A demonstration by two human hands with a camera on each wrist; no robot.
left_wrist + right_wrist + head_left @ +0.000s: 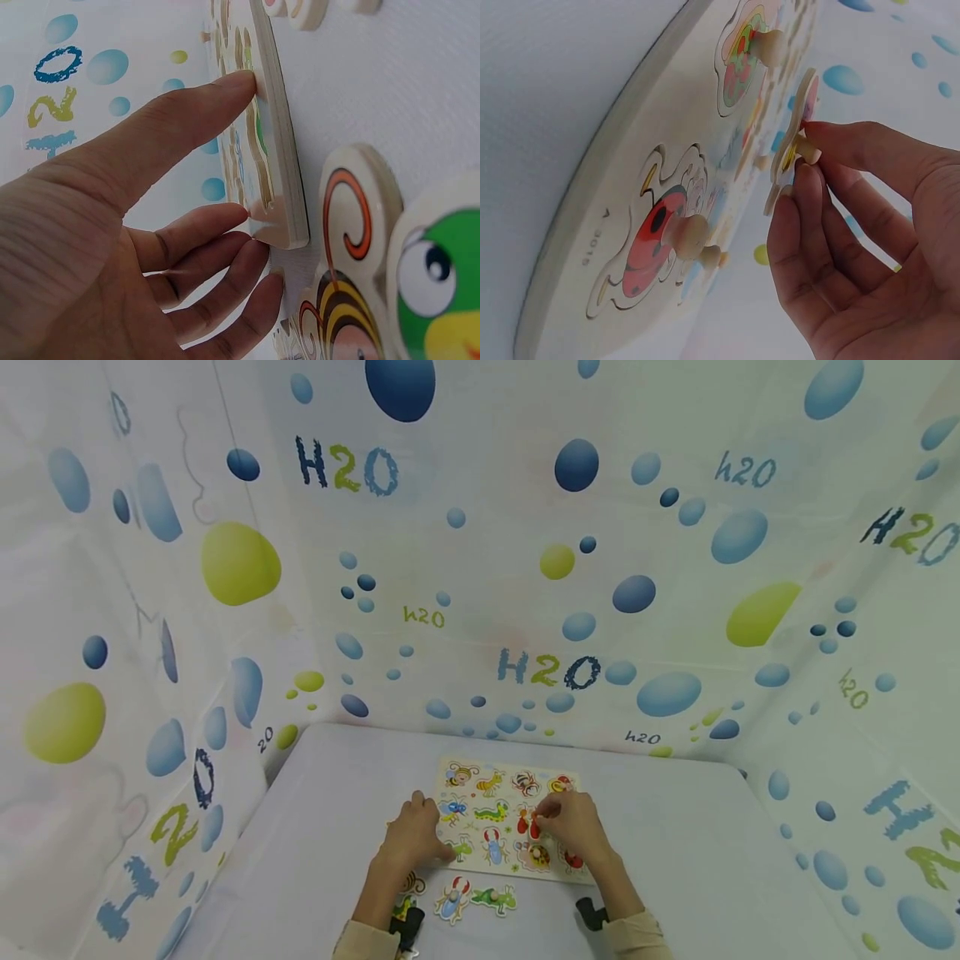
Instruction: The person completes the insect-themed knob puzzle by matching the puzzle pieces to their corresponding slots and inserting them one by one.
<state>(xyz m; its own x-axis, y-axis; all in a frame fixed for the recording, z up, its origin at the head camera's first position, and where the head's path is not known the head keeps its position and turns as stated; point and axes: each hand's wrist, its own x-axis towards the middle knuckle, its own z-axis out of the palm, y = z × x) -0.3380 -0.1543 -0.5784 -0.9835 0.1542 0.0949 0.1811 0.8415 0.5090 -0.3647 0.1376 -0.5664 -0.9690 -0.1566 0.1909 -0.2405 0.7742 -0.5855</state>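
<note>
A wooden peg puzzle board (513,839) with insect pictures lies on the white table. My left hand (411,839) rests at its left side. The left thumb (217,94) touches the board's face, and the other fingers spread loosely by its edge. Over the right part of the board, my right hand (576,827) pinches the wooden knob of a red insect-shaped puzzle piece (801,112). That piece is tilted and raised off the board in the right wrist view. A ladybug piece (649,247) with a round knob sits in its slot nearby.
In front of the board lie a loose blue beetle piece (452,900) and a green grasshopper piece (495,900). Under the left forearm are more loose pieces, including a striped one with a spiral (360,202) and a green one with big eyes (450,285). A patterned curtain (480,568) surrounds the table.
</note>
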